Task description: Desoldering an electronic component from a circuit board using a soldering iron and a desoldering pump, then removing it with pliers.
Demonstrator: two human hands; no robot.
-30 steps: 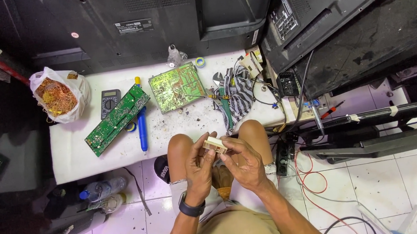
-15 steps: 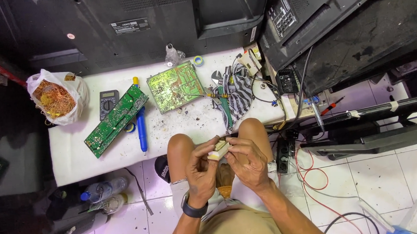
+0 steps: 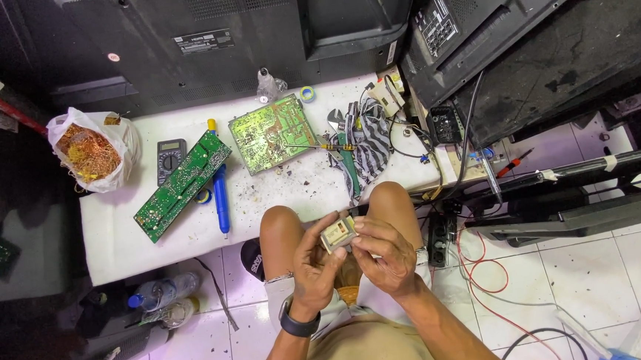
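Both hands closed on a small beige part above the knees.

Left hand gripping the part from the left, fingers curled round its edge; right hand pinching it from the right, fingertips touching it. Held clear of the white counter, near its front edge. On the counter: two green boards, blue pen, multimeter, striped cloth.
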